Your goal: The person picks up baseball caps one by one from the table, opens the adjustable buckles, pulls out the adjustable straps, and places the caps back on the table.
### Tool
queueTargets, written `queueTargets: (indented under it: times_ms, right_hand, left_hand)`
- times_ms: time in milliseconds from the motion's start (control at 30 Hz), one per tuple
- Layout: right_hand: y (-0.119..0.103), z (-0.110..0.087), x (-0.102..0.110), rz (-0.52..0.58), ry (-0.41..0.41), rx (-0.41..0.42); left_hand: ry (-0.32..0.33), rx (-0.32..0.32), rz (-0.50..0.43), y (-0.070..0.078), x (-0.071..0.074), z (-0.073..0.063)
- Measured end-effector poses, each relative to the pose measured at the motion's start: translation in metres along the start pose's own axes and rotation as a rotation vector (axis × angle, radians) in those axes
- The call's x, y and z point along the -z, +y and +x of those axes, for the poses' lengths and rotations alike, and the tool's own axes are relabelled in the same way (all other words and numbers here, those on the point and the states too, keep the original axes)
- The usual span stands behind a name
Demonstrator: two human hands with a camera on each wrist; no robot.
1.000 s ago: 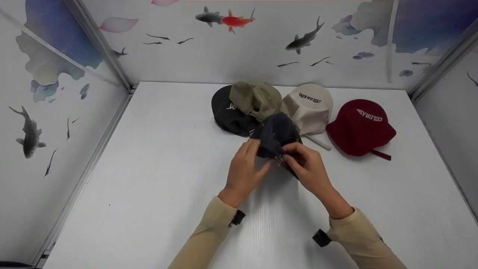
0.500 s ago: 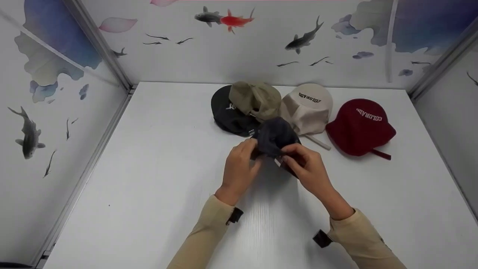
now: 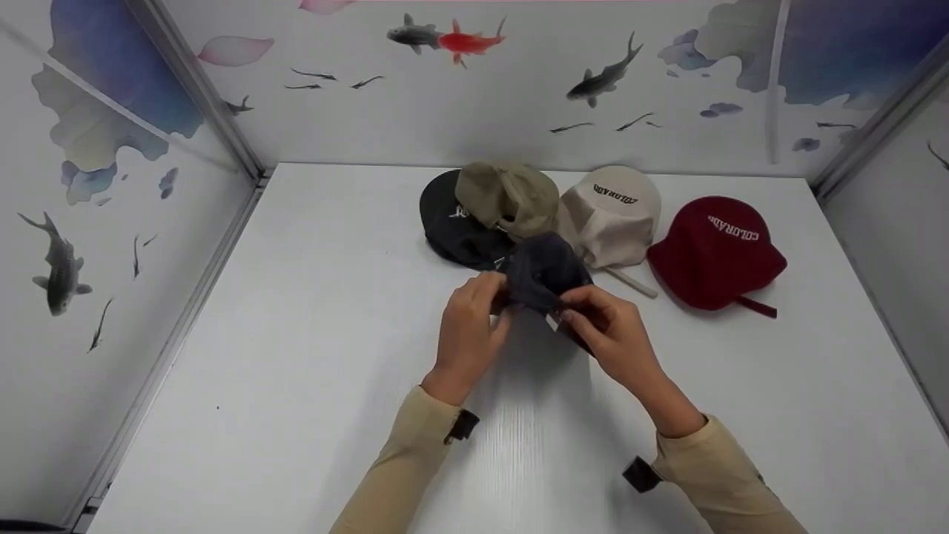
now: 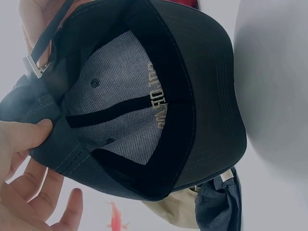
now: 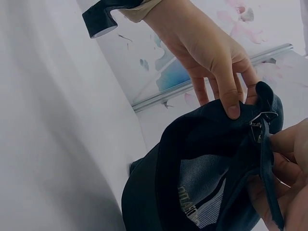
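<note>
A dark navy baseball cap is held between both hands over the middle of the table. My left hand pinches its back edge, thumb on the inner side in the left wrist view. At the other side of the back opening, my right hand grips the cap beside a metal buckle. A loose strap runs through the buckle. The left wrist view looks into the crown, with its mesh lining and stitched lettering, and the brim points away from the hands.
Beyond the hands, a black cap lies partly under an olive cap. Right of them are a beige cap and a dark red cap. Printed panels border the white table.
My left hand has shifted slightly left, along the navy cap's edge. The crown has sunk a little and changed shape. My right hand stays nearly still; the other caps lie as before.
</note>
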State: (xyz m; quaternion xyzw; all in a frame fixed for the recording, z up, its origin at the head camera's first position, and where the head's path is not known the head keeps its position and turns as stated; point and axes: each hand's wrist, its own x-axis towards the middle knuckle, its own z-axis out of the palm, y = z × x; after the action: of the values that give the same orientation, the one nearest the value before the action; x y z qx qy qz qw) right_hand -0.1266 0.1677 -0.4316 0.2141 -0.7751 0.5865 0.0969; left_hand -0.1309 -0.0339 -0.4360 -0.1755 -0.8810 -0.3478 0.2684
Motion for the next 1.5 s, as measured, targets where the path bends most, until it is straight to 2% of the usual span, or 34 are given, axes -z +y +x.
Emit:
queueTargets:
  times_ms: [200, 300, 467, 667, 800, 900, 967, 1300, 1500]
  right_hand:
    - [-0.0005, -0.001, 0.0009, -0.028, 0.007, -0.004]
    - [-0.001, -0.0016, 0.0016, -0.032, 0.021, -0.025]
    - [-0.0018, -0.0025, 0.0029, -0.021, 0.034, -0.035]
    - [-0.0019, -0.0026, 0.0033, -0.01, 0.035, -0.021]
    - [-0.0012, -0.002, 0.0035, 0.002, 0.04, -0.011]
    - [-0.0009, -0.0017, 0.0035, 0.016, 0.036, -0.003]
    - [-0.001, -0.0016, 0.0035, 0.018, 0.033, 0.002]
    - [-0.0031, -0.0006, 0.0022, 0.001, 0.024, 0.01]
    - [-0.0027, -0.0007, 0.0006, 0.006, 0.009, 0.005]
  left_hand:
    - [0.006, 0.007, -0.001, -0.0023, -0.0007, -0.0003]
    - [0.007, 0.0, -0.037, -0.0024, 0.0001, -0.0013]
    - [0.03, -0.036, -0.052, -0.0009, 0.0027, -0.0036]
    - [0.105, -0.165, 0.052, 0.0017, 0.0031, -0.0072]
    - [0.167, -0.29, 0.044, 0.0037, 0.0029, -0.0078]
    - [0.165, -0.375, 0.034, 0.0039, 0.0011, -0.0071]
    - [0.138, -0.4, 0.046, 0.0036, -0.0006, -0.0063]
    - [0.006, -0.353, 0.178, -0.0002, -0.0033, -0.0058]
    - [-0.003, -0.351, 0.227, -0.0006, -0.005, -0.0061]
